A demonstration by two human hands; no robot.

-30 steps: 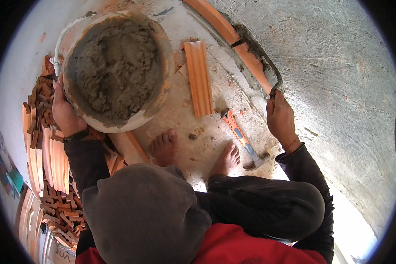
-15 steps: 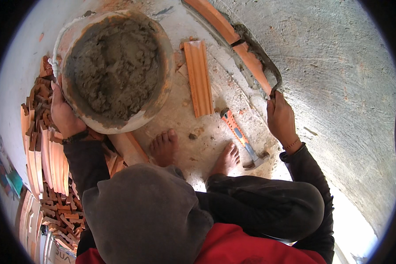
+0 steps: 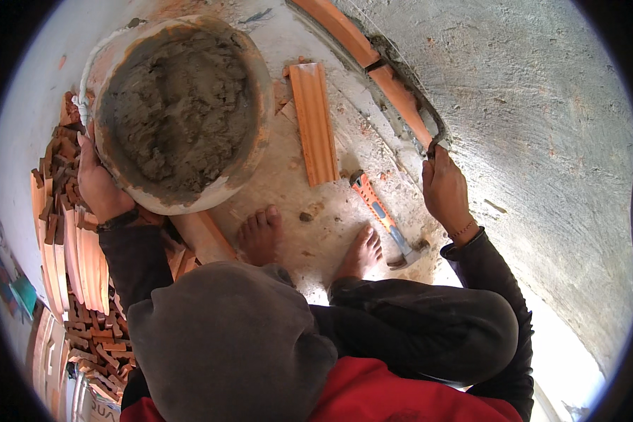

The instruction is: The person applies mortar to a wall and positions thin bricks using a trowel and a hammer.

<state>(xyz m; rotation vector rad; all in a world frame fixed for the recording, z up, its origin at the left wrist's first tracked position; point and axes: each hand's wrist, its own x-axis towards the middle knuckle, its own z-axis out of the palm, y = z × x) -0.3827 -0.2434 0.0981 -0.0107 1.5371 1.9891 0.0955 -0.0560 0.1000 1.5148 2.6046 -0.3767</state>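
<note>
My left hand (image 3: pixel 102 184) is against the outer left side of a large bucket (image 3: pixel 264 133), its fingers partly hidden by the rim. Wet grey mortar (image 3: pixel 179 112) fills the bucket. At the right, my right hand (image 3: pixel 446 188) is closed, its fingertips at the near end of a strip of clay tile (image 3: pixel 399 98) along the foot of the wall. Something small and dark shows at those fingertips; what it is I cannot make out. Grey mortar lines the gap between this tile strip and the wall. A second tile strip (image 3: pixel 341 32) continues beyond it.
On the floor between my hands lie a loose grooved clay tile (image 3: pixel 315 123) and a claw hammer (image 3: pixel 383 214) with an orange-and-grey handle, close to my bare feet (image 3: pixel 359 253). Stacked clay tiles (image 3: pixel 84 246) stand at the left. A rough cement wall (image 3: pixel 534 119) rises at the right.
My right hand has shifted slightly at the end of the tile strip. My left hand keeps its place on the bucket. The whole view has moved a little.
</note>
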